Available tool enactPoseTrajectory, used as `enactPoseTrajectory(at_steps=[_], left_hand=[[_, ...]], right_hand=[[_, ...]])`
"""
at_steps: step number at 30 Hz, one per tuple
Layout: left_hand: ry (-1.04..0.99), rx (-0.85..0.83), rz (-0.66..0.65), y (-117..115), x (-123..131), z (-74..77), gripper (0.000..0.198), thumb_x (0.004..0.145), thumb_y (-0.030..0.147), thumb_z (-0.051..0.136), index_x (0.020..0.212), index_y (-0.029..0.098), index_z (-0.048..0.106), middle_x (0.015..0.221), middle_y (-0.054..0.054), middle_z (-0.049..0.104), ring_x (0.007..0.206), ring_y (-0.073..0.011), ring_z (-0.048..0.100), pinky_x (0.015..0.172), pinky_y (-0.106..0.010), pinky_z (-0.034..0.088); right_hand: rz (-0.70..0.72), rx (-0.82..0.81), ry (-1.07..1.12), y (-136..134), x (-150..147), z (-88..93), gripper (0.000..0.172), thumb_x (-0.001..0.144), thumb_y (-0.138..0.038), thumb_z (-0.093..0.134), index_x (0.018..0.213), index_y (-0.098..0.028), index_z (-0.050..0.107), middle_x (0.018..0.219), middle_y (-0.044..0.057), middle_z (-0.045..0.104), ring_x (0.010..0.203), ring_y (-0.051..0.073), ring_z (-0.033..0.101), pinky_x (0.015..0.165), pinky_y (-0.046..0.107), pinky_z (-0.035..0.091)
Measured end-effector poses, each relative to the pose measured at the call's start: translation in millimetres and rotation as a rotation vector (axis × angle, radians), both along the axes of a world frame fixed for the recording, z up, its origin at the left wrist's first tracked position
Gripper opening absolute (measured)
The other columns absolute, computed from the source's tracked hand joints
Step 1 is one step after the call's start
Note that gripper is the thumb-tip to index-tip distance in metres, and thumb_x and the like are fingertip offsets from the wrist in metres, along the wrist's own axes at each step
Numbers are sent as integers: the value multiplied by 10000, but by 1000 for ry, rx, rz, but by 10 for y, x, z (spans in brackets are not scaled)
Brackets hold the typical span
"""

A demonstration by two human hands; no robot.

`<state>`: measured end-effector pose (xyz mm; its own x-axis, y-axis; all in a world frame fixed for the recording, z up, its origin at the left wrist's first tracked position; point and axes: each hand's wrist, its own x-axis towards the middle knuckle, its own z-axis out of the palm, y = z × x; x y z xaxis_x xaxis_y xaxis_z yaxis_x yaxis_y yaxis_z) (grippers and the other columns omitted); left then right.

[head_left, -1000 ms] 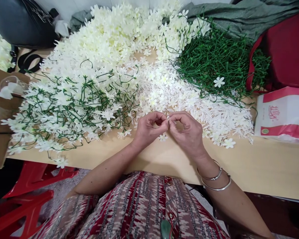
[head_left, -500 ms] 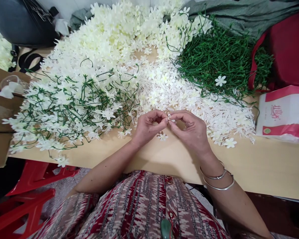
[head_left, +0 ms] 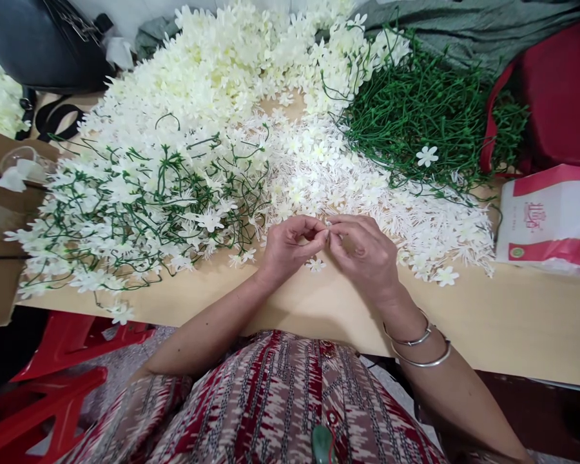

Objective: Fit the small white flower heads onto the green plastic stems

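My left hand (head_left: 290, 248) and my right hand (head_left: 367, 254) meet fingertip to fingertip above the front part of the table. Both are closed in a pinch on a tiny white piece (head_left: 327, 225), mostly hidden by the fingers. Just below the fingertips a small white flower (head_left: 315, 265) lies on the table. Behind my hands spreads a heap of loose white flower parts (head_left: 348, 174). To the left is a pile of white flowers with green stems (head_left: 159, 206). Bare green stems (head_left: 415, 116) are heaped at the back right, one white flower (head_left: 426, 156) on top.
A black bag (head_left: 48, 51) sits at the back left, a cardboard box (head_left: 0, 283) at the left edge. On the right are a red bag (head_left: 560, 96) and a white and pink package (head_left: 546, 216). Red stools (head_left: 62, 412) stand below the table (head_left: 512, 322).
My right hand has shifted slightly left and turned in, closing its fingertips over the small white piece, which shows less now. My left hand is nearly still.
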<state>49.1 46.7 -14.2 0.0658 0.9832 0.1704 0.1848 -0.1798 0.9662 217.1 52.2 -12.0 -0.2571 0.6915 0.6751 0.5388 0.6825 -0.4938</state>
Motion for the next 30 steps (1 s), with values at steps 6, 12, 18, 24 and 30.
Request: enactPoseTrajectory(at_steps=[6, 12, 18, 24, 30], left_hand=[[-54, -19, 26, -22, 23, 10, 78, 839, 237, 723, 811, 165, 716, 723, -18, 710, 609, -89, 593, 556, -197, 476], [-75, -40, 18, -26, 19, 9, 103, 844, 252, 748, 849, 150, 740, 750, -28, 737, 616, -93, 632, 561, -194, 504], [-39, 68, 41, -20, 18, -38, 40, 834, 213, 761, 855, 179, 769, 789, -25, 777, 666, -97, 680, 619, -196, 547], [30, 141, 58, -10, 8, -40, 32, 845, 190, 764, 870, 204, 778, 821, -22, 796, 688, -105, 706, 648, -211, 562], [73, 208, 53, 2, -8, -24, 49, 840, 169, 754, 866, 202, 780, 800, -16, 790, 696, -107, 710, 670, -215, 569]], right_hand=[[39, -224, 170, -35, -34, 74, 149, 901, -96, 684, 936, -239, 707, 998, 47, 798, 928, 184, 777, 841, 351, 642], [62, -452, 353, -38, -14, 81, 101, 891, -145, 710, 899, -241, 742, 1001, 24, 796, 962, 179, 763, 907, 383, 619], [118, -636, 493, -27, 19, 67, 99, 888, -163, 714, 876, -251, 760, 1007, 24, 794, 993, 177, 756, 949, 391, 589], [121, -679, 541, -17, 23, 64, 91, 879, -183, 724, 863, -259, 772, 986, 14, 796, 970, 166, 757, 930, 370, 592], [126, -701, 534, -22, 31, 72, 79, 872, -188, 735, 867, -255, 778, 1003, 21, 798, 993, 175, 756, 948, 383, 591]])
